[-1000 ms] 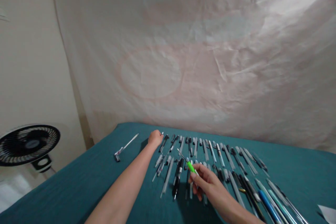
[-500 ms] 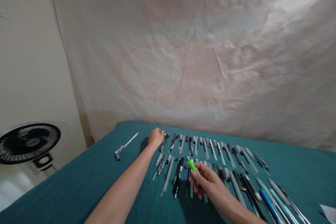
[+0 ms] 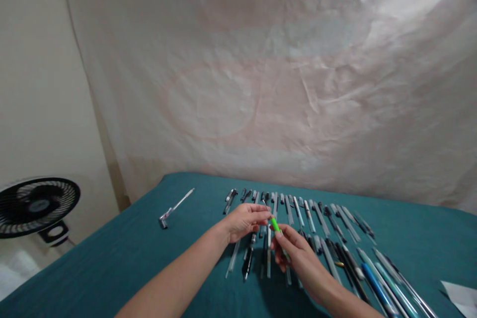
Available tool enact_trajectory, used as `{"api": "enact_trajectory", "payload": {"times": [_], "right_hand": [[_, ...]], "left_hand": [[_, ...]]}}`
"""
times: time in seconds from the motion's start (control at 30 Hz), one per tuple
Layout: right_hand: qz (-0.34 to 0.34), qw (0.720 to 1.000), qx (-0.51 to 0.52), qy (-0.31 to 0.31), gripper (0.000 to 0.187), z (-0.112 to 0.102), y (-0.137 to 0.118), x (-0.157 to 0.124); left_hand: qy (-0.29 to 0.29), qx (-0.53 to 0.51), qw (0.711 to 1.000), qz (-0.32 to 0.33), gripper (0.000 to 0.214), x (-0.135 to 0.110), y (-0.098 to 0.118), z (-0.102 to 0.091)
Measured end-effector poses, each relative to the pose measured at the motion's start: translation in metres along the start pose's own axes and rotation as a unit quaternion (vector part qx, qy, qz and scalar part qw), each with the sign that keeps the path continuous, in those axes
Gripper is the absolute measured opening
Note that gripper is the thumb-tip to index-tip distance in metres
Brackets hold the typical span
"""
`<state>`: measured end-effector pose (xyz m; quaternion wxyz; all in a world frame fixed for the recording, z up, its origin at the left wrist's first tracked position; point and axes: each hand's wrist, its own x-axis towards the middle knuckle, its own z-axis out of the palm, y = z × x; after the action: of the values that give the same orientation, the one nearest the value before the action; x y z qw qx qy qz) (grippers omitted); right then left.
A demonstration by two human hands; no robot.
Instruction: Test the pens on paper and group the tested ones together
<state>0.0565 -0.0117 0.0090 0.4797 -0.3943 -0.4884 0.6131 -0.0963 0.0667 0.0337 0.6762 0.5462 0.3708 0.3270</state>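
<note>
In the head view, we look across one teal-covered tabletop (image 3: 141, 258), with our two hands meeting above its middle. Our right hand (image 3: 292, 251) grips one green pen (image 3: 275, 224) between thumb and fingers; the pen is raised, tilted, and its slim tip points toward the far side, slightly left. Our left hand (image 3: 242, 221) comes in from the left, fingers drawn together at the pen's tip end; we cannot tell whether they grip it.

Beyond and beneath our hands we count two rows of pens and caps, one far (image 3: 309, 216) and one near (image 3: 330, 261). Our hands hide part of the near row and the pieces overlap, so we give no full total. We can pick out one bright blue pen (image 3: 379, 289) at the near right. Well apart on the left we make out one slim pale stick (image 3: 183, 199), with one small clear piece (image 3: 164, 219) at its near end.

One white paper (image 3: 462, 295) lies at the near right, one black fan (image 3: 39, 206) stands to the left, and one pinkish sheet (image 3: 261, 89) hangs behind the far edge.
</note>
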Motion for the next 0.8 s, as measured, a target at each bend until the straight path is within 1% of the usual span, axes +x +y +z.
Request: {"api": "enact_trajectory", "payload": {"times": [0.13, 0.2, 0.3, 0.4, 0.47, 0.57, 0.67, 0.8], "right_hand": [[-0.003, 1.000, -0.007, -0.001, 0.029, 0.000, 0.000, 0.000], [-0.007, 1.000, -0.010, -0.005, 0.027, 0.000, 0.001, 0.000], [0.002, 1.000, -0.027, 0.002, 0.022, -0.002, 0.002, 0.001], [0.019, 0.998, -0.051, 0.033, 0.018, -0.003, 0.002, 0.002], [0.029, 0.997, -0.054, 0.050, 0.018, -0.004, 0.001, 0.002], [0.040, 0.997, -0.019, 0.068, 0.022, -0.005, -0.002, 0.002], [0.030, 0.997, 0.010, 0.074, 0.028, -0.006, -0.003, 0.002], [-0.001, 0.997, -0.039, 0.063, 0.033, -0.007, -0.001, 0.003]], "left_hand": [[0.022, -0.031, 0.999, 0.012, 0.033, 0.005, -0.007, 0.007], [0.035, -0.039, 0.998, 0.026, 0.031, 0.006, -0.006, 0.007], [0.057, -0.049, 0.996, 0.057, 0.029, 0.006, 0.002, 0.001], [0.082, -0.060, 0.990, 0.093, 0.027, 0.006, 0.014, -0.008], [0.087, -0.062, 0.989, 0.106, 0.026, 0.004, 0.021, -0.012], [0.067, -0.051, 0.992, 0.098, 0.025, 0.000, 0.022, -0.010], [0.029, -0.032, 0.997, 0.069, 0.026, -0.004, 0.016, 0.002], [0.002, -0.027, 0.999, 0.047, 0.027, -0.006, 0.005, 0.018]]}}
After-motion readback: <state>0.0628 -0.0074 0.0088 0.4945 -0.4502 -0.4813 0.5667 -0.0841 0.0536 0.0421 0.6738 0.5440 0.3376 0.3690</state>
